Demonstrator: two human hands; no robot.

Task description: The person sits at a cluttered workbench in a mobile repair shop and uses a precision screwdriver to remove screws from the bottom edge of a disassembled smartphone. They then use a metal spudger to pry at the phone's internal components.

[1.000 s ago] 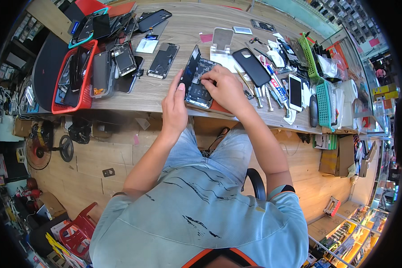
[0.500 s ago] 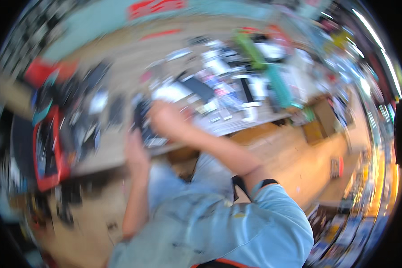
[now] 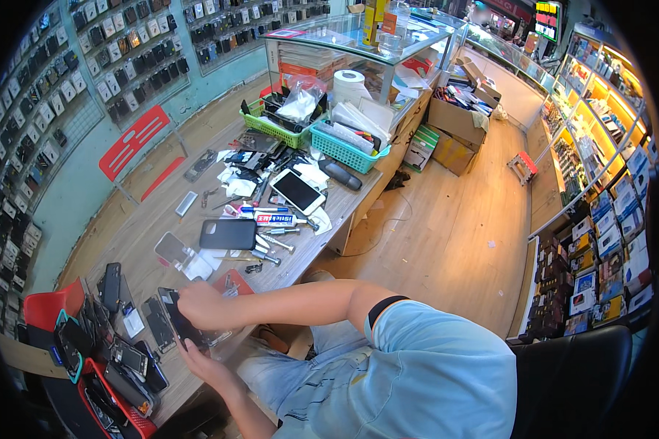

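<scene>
1. The phone is on the counter, at 8 o'clock from the middle of the view. It is opened like a small book: a thin dark flap stands tilted at its 9 o'clock side, and the body lies at its 3 o'clock side.

2. The small part of the body which can be seen is dark, with some paler, greyish pieces inside.

3. The left hand, at 6 o'clock from the phone, grasps the near end of the flap, with fingers along the edge.

4. The right hand is over the phone, its fingers bent toward the inside. The fingertips are hidden behind the hand itself, so I cannot tell whether they pinch something or only touch.

5. This hand and its wrist cover most of the body, therefore the inner details are hard to make out.

6. A grey spare phone lies at 9 o'clock, just beside the flap.

7. A red mat, at 2 o'clock, is partly covered by the right forearm.

8. At 12 o'clock is a clear stand; at 1 o'clock a black case lies flat.

9. At 7 o'clock, the red basket is cut by the lower edge.
</scene>
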